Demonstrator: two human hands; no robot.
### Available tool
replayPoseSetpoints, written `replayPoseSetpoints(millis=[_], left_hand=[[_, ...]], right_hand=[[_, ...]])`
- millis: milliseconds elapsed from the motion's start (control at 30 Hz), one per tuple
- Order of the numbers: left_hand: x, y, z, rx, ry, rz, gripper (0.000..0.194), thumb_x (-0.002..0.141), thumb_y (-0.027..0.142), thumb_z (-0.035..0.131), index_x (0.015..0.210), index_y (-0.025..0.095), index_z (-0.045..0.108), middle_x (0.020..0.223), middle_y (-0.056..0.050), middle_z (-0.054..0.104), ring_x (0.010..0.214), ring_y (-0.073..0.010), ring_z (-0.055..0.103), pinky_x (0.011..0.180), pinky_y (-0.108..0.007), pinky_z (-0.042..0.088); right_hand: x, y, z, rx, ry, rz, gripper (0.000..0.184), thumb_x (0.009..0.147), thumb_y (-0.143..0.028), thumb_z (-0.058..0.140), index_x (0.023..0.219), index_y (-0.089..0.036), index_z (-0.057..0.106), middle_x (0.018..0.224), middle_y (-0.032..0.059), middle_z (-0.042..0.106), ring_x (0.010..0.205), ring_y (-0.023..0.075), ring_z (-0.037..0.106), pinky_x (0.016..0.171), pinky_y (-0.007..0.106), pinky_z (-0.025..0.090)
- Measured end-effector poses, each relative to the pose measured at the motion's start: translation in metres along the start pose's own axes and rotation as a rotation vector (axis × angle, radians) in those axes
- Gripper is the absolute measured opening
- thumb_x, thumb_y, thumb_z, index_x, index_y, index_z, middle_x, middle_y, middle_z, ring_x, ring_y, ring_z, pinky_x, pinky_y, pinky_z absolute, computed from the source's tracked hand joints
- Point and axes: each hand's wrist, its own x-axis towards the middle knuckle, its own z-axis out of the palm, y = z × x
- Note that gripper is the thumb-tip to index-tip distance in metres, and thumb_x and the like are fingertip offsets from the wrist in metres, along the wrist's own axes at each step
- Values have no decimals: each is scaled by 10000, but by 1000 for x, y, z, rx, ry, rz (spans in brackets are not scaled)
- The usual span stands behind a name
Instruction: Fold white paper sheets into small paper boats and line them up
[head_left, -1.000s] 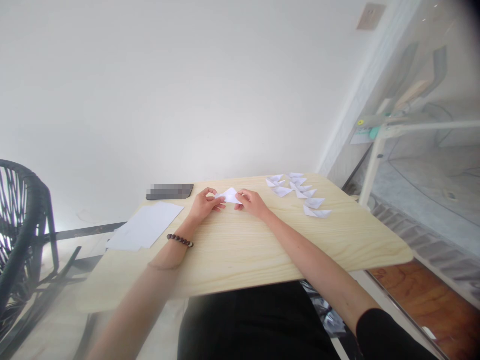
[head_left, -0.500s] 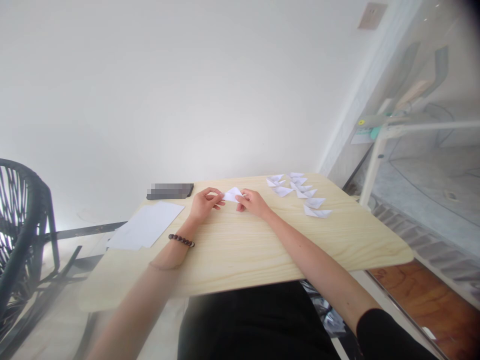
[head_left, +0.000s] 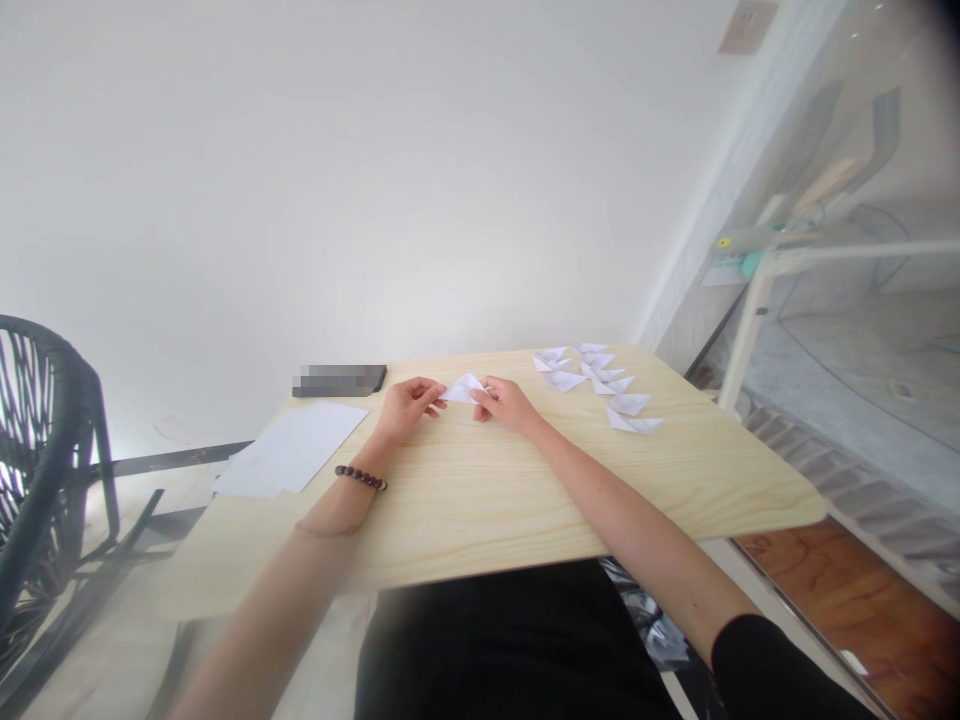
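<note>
Between my two hands is a folded white paper boat (head_left: 463, 387), its middle rising to a peak, held just above the table (head_left: 480, 500). My left hand (head_left: 409, 405), with a dark bead bracelet on the wrist, pinches its left tip between thumb and fingers. Thumb and fingertips of my right hand (head_left: 504, 402) are closed on its right end, hiding that corner. To the right, several finished-looking paper boats (head_left: 606, 380) stand in a loose group on the table.
White paper sheets (head_left: 292, 450) lie at the table's left side, with a dark, partly blurred-out phone-like object (head_left: 337, 381) behind them. A dark woven chair (head_left: 52, 430) stands at the left. The wall (head_left: 450, 180) rises behind the table; a white metal frame (head_left: 750, 330) is at right.
My left fingers have drawn in a little closer around the left tip of the paper boat. Otherwise hands and objects stay nearly where they were.
</note>
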Motion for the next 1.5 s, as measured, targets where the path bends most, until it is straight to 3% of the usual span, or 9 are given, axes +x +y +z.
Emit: replayPoseSetpoints(millis=[300, 667, 833, 1100, 1500], left_hand=[[2, -1, 1, -90, -37, -77, 370, 715, 464, 510, 819, 110, 525, 748, -58, 584, 718, -196, 618, 501, -249, 498], [2, -4, 0, 100, -146, -83, 396, 664, 455, 569, 845, 103, 591, 764, -94, 648, 622, -147, 594, 439, -193, 419], [3, -5, -2, 128, -146, -96, 370, 663, 441, 577, 831, 112, 596, 708, -83, 653, 647, -163, 604, 433, -188, 396], [4, -9, -4, 8, -59, -121, 391, 630, 426, 614, 843, 98, 590, 760, -98, 651, 676, -174, 607, 522, -242, 468], [4, -7, -2, -26, -58, -135, 377, 577, 382, 670, 809, 104, 564, 673, -79, 659, 615, -167, 617, 640, -316, 497]], right_hand=[[0, -1, 1, -3, -8, -23, 266, 758, -405, 457, 807, -148, 507, 579, 25, 622, 528, 112, 584, 536, 219, 477], [-1, -1, 1, -54, -6, -70, 239, 765, -381, 453, 785, -151, 512, 566, 18, 610, 510, 103, 572, 528, 208, 465], [-1, 0, 2, -59, -8, -62, 260, 758, -402, 460, 800, -154, 526, 567, 14, 606, 515, 102, 569, 534, 206, 460], [1, -1, 0, -126, 52, -65, 354, 759, -478, 421, 791, -157, 567, 639, 22, 624, 547, 99, 557, 544, 201, 432], [1, -3, -2, -291, 105, -140, 330, 824, -346, 362, 618, -164, 545, 625, 14, 620, 576, 96, 550, 617, 205, 399]])
